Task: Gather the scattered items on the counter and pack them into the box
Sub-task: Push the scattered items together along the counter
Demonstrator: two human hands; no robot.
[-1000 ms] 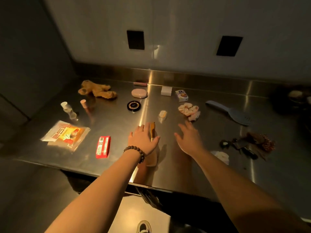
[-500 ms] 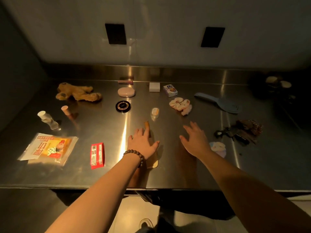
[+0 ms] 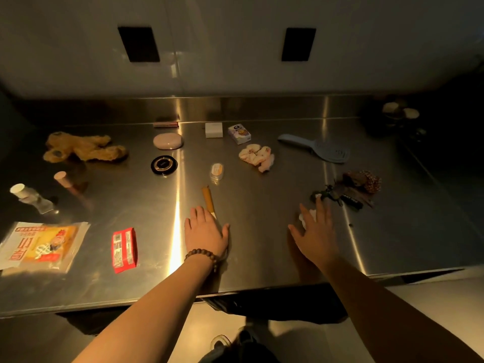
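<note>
Small items lie scattered on a steel counter [image 3: 262, 247]. My left hand [image 3: 205, 231], with a bead bracelet, rests flat and open over the near end of a yellow stick-like item [image 3: 207, 199]. My right hand [image 3: 315, 231] is spread open, its fingers over a small white object [image 3: 305, 218]. Around them lie a red packet [image 3: 124, 249], a snack bag [image 3: 43, 246], a tan plush toy [image 3: 83, 148], a black round compact [image 3: 164, 164], a pink oval case [image 3: 168, 140], a floral scrunchie [image 3: 256, 156] and a blue hairbrush [image 3: 318, 148]. No box is in view.
A white cube [image 3: 214, 129], a small printed carton [image 3: 238, 133], a tiny clear case [image 3: 216, 171], two small bottles [image 3: 31, 197] at left and dark hair clips [image 3: 345, 191] at right also lie here. The counter's front edge runs close under my wrists. Dark bowls [image 3: 398, 112] stand far right.
My right hand has slid right and forward onto the small white object. My left hand has drawn back a little along the yellow stick. The camera view has shifted.
</note>
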